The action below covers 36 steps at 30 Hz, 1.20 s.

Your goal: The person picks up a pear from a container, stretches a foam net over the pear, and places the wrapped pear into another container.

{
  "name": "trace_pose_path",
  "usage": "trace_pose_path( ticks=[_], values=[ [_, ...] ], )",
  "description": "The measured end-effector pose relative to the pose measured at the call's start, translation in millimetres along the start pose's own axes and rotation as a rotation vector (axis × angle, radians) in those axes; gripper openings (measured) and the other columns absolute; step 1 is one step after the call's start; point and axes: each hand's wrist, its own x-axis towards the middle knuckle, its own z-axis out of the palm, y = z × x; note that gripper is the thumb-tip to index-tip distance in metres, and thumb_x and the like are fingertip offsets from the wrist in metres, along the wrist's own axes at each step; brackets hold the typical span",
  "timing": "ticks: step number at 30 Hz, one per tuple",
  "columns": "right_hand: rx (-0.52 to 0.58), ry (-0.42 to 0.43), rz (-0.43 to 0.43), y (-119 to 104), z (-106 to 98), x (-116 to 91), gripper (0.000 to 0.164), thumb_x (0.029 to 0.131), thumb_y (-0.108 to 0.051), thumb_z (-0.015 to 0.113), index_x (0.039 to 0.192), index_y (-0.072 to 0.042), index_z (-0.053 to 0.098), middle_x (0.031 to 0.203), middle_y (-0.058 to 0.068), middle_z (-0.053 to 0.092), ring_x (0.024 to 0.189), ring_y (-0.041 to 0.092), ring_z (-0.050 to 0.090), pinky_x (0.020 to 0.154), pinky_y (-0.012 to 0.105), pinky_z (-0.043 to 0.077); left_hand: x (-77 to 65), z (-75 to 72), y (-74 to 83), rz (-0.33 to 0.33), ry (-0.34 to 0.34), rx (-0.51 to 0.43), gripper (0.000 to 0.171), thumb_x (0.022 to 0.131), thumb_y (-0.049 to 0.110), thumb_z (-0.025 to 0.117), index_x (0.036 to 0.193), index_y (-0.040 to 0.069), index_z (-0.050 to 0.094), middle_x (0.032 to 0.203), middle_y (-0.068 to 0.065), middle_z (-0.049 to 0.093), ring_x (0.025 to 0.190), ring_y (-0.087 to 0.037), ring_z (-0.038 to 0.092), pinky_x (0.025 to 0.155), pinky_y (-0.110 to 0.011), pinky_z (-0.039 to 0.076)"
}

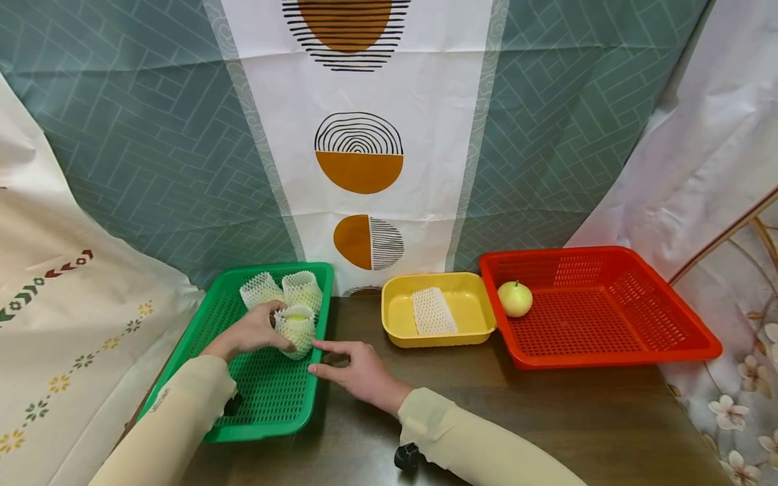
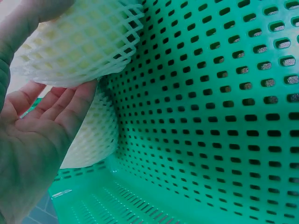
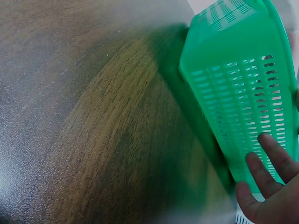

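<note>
In the head view my left hand (image 1: 258,329) grips a pale yellow pear in a white foam net (image 1: 296,332), over the right side of the green basket (image 1: 267,405). The left wrist view shows the fingers under the net-wrapped pear (image 2: 88,44), with the thumb on its far side. Two more foam-netted pears (image 1: 302,289) sit behind it at the basket's back. My right hand (image 1: 361,371) is at the basket's right rim, its fingers extended and spread. In the right wrist view the fingertips (image 3: 266,140) are right at the perforated green side wall.
A yellow tray (image 1: 398,331) with a loose white foam net (image 1: 433,312) stands in the middle. Right of it, a red basket (image 1: 614,358) holds one bare pear (image 1: 515,299) at its left end. A patterned cloth (image 1: 425,169) hangs behind the wooden table (image 1: 462,391).
</note>
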Motion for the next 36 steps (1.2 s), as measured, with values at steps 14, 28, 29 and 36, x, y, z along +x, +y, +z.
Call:
trace_pose_path(
  ticks=[14, 28, 29, 36],
  values=[
    [-0.005, -0.006, -0.022, -1, 1, 0, 0.042, 0.081, -0.05, 0.065, 0.122, -0.047, 0.055, 0.112, -0.015, 0.065, 0.107, 0.015, 0.06, 0.073, 0.02, 0.051, -2.5, 0.7, 2.8, -0.018, 0.008, 0.099, 0.085, 0.058, 0.037, 0.087, 0.126, 0.015, 0.043, 0.107, -0.007, 0.056, 0.086, -0.022, 0.053, 0.07, -0.032, 0.046],
    [-0.167, -0.017, -0.035, -4, -3, 2, 0.051, 0.081, -0.059, 0.061, 0.127, -0.04, 0.055, 0.132, -0.018, 0.052, 0.122, 0.004, 0.049, 0.1, 0.044, 0.044, -11.8, -13.1, 17.1, 0.022, -0.003, 0.12, 0.088, 0.064, 0.042, 0.083, 0.135, 0.01, 0.041, 0.136, -0.017, 0.045, 0.121, -0.035, 0.046, 0.088, -0.046, 0.049],
    [-0.169, -0.018, -0.037, -4, -3, 2, 0.051, 0.081, -0.058, 0.061, 0.128, -0.039, 0.055, 0.132, -0.018, 0.053, 0.121, 0.005, 0.049, 0.1, 0.044, 0.044, -12.5, -15.6, 20.2, 0.03, -0.008, 0.101, 0.087, 0.066, 0.042, 0.082, 0.136, 0.01, 0.041, 0.137, -0.017, 0.044, 0.122, -0.036, 0.045, 0.089, -0.047, 0.048],
    [-0.187, -0.015, -0.045, -10, -12, 2, 0.052, 0.081, -0.059, 0.061, 0.128, -0.041, 0.053, 0.132, -0.02, 0.052, 0.119, 0.009, 0.051, 0.098, 0.042, 0.045, -16.6, -30.4, 56.8, 0.104, 0.049, 0.026, 0.082, 0.073, 0.047, 0.076, 0.138, 0.011, 0.04, 0.14, -0.015, 0.042, 0.127, -0.037, 0.041, 0.093, -0.052, 0.045]
  ],
)
